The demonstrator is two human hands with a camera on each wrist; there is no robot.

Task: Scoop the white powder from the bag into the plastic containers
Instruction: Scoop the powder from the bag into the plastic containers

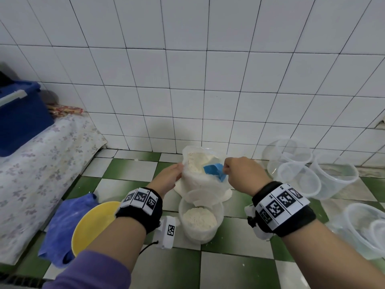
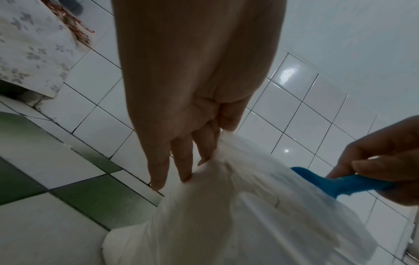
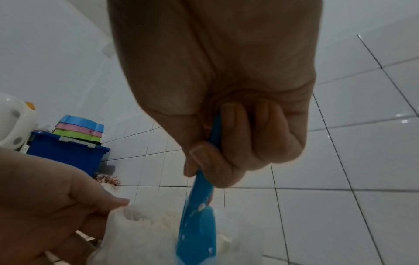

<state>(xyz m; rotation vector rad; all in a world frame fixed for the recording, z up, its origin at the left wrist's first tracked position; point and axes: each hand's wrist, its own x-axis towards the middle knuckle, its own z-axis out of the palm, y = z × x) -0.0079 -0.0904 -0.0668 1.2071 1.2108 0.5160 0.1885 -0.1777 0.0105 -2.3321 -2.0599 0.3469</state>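
A clear plastic bag (image 1: pixel 200 180) of white powder (image 1: pixel 195 161) stands on the checkered floor by the wall. My left hand (image 1: pixel 168 178) pinches the bag's left rim (image 2: pixel 217 154) and holds its mouth open. My right hand (image 1: pixel 243 174) grips the handle of a blue scoop (image 1: pixel 214 170), whose bowl is inside the bag's mouth over the powder; the blue scoop (image 3: pixel 199 224) points down into the bag. In front of the bag stands a round plastic container (image 1: pixel 201 220) partly filled with powder.
Several empty clear containers (image 1: pixel 298 170) sit at the right, and more (image 1: pixel 364 228) at the near right. A yellow bowl (image 1: pixel 91 224) and blue cloth (image 1: pixel 64 224) lie at the left. A floral-covered ledge (image 1: pixel 41 163) holds a blue bin (image 1: pixel 23 115).
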